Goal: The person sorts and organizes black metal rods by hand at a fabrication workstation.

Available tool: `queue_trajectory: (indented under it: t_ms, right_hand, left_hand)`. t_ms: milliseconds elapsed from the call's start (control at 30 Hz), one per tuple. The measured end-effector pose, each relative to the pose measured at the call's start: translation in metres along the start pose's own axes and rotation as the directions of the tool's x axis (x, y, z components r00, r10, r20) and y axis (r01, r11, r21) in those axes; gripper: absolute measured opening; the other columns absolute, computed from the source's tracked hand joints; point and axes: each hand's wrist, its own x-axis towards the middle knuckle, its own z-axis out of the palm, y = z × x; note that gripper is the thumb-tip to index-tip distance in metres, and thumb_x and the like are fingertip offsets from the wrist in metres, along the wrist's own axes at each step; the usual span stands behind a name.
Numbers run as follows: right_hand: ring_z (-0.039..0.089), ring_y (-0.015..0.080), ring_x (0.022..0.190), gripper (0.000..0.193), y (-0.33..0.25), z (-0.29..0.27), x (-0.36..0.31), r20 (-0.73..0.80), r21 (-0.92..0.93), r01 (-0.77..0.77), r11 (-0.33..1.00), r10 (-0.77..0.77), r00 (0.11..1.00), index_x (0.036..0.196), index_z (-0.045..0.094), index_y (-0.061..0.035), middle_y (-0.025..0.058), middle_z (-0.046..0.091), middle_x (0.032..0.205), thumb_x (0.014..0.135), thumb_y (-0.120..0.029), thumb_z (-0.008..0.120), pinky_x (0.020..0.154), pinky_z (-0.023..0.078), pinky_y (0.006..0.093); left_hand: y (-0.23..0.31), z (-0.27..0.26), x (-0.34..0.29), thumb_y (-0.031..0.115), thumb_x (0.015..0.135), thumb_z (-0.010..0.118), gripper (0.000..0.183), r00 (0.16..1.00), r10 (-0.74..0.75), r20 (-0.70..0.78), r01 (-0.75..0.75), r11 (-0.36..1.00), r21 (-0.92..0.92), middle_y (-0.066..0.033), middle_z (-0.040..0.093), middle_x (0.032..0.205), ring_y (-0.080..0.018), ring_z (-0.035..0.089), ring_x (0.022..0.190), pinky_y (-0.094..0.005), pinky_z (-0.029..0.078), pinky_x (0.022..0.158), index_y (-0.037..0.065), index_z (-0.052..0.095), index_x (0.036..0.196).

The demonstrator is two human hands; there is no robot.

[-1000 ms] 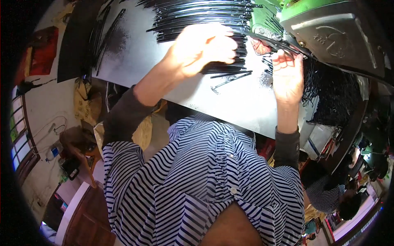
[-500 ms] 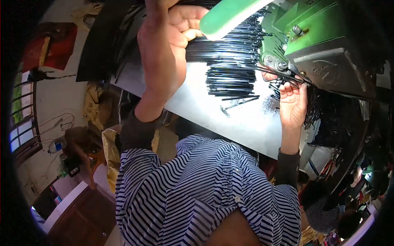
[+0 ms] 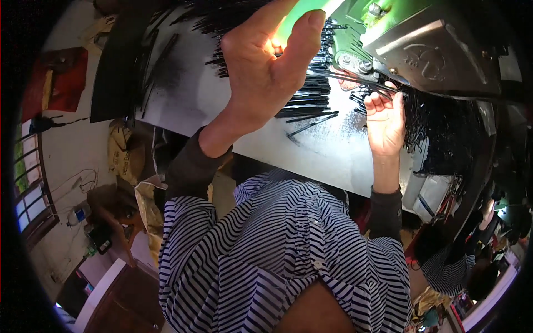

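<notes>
My left hand (image 3: pixel 261 75) is raised over the metal table (image 3: pixel 316 152), its fingers and thumb closed around a pale green lever (image 3: pixel 297 18). At the green machine (image 3: pixel 348 45), my right hand (image 3: pixel 385 122) pinches a few thin black rods (image 3: pixel 355 79) near their right ends. These rods extend left past the machine's bolted jaw. Between my hands lies a stack of similar short black rods (image 3: pixel 311 95), partly hidden by my left hand. A few loose rods (image 3: pixel 313 123) lie at the stack's near side.
A dark heap of thin black pieces (image 3: pixel 444 141) spreads right of my right hand. A large metal plate (image 3: pixel 430 61) juts from the machine above it. Long black strips (image 3: pixel 119 72) lie at the table's left end. Another person (image 3: pixel 447 269) is at the far right.
My left hand has moved right and its thumb now wraps the lever. The view has shifted slightly. My right hand keeps its pinch on the rods beside the machine.
</notes>
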Motion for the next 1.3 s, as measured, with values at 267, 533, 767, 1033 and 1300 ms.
queue_trajectory:
  t_ms: [267, 533, 767, 1033, 1300]
  right_hand:
    - [0.063, 0.0269, 0.093, 0.036, -0.002, -0.001, 0.009, -0.078, -0.045, 0.092, 0.995, -0.095, 0.992, 0.117, 0.053, 0.0011, 0.0169, 0.063, 0.101, 0.101, -0.030, 0.046, 0.087, 0.052, 0.0430]
    - [0.062, 0.0284, 0.099, 0.034, 0.003, 0.013, 0.020, -0.097, -0.175, 0.166, 0.970, -0.185, 0.978, 0.117, 0.052, 0.0023, 0.0175, 0.060, 0.108, 0.101, -0.027, 0.047, 0.092, 0.050, 0.0450]
    - [0.062, 0.0321, 0.099, 0.028, 0.005, 0.024, 0.024, -0.139, -0.224, 0.169, 0.960, -0.203, 0.969, 0.111, 0.051, 0.0037, 0.0209, 0.058, 0.104, 0.099, -0.022, 0.050, 0.094, 0.051, 0.0502]
    - [0.063, 0.0318, 0.099, 0.030, 0.003, 0.015, 0.024, -0.142, -0.155, 0.188, 0.970, -0.210, 0.967, 0.112, 0.054, 0.0040, 0.0201, 0.061, 0.107, 0.099, -0.023, 0.050, 0.094, 0.051, 0.0494]
    - [0.063, 0.0305, 0.100, 0.034, 0.003, 0.018, 0.021, -0.159, -0.262, 0.177, 0.949, -0.223, 0.962, 0.117, 0.052, 0.0041, 0.0201, 0.062, 0.109, 0.100, -0.026, 0.048, 0.094, 0.051, 0.0467]
  left_hand:
    - [0.053, -0.033, -0.031, 0.033, 0.101, 0.041, 0.042, 0.406, -0.908, -0.104, 0.708, 0.385, -0.593, -0.0145, 0.062, 0.080, -0.0214, 0.062, 0.074, -0.0343, 0.052, 0.068, -0.005, 0.057, 0.111]
    - [0.027, 0.029, -0.073, 0.010, 0.087, 0.069, 0.016, -0.036, -0.998, 0.057, 0.672, -0.067, -0.737, -0.0120, 0.065, 0.094, -0.0207, 0.065, 0.086, -0.0393, 0.058, 0.081, 0.000, 0.064, 0.099]
    - [0.004, 0.027, -0.110, 0.017, 0.092, 0.062, 0.027, 0.266, -0.963, -0.036, 0.625, 0.201, -0.755, -0.0177, 0.067, 0.102, -0.0303, 0.066, 0.095, -0.0499, 0.053, 0.090, -0.001, 0.063, 0.112]
    - [0.007, 0.051, -0.095, 0.012, 0.092, 0.063, 0.019, 0.331, -0.938, -0.105, 0.563, 0.286, -0.776, -0.0181, 0.067, 0.088, -0.0287, 0.070, 0.077, -0.0429, 0.061, 0.073, -0.007, 0.062, 0.098]
    - [0.012, 0.057, -0.090, 0.012, 0.092, 0.062, 0.021, 0.161, -0.971, -0.177, 0.598, 0.238, -0.765, -0.0183, 0.067, 0.083, -0.0268, 0.070, 0.068, -0.0398, 0.061, 0.067, -0.009, 0.063, 0.089]
